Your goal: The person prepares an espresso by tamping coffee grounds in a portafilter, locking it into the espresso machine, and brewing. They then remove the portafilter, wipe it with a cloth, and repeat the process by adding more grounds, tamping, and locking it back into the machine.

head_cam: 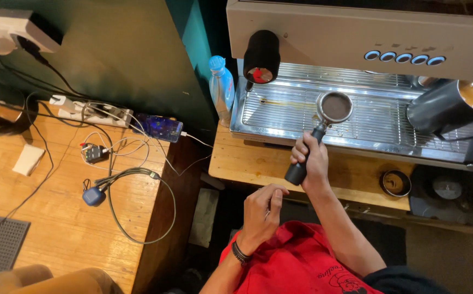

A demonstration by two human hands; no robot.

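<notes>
Left hand sits nearest, fingers curled loosely, holding nothing I can make out. Right hand grips portafilter handle; basket full of grounds, over drip tray, long axis running up-right from fist.

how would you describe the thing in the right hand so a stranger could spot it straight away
Start at the big espresso machine and look down to its ribbed steel drip tray. Over that tray the right hand grips a portafilter by its black handle. Its round metal basket packed with dark ground coffee sets it apart from the steel jug to its right and the clear bottle to the left.
</notes>
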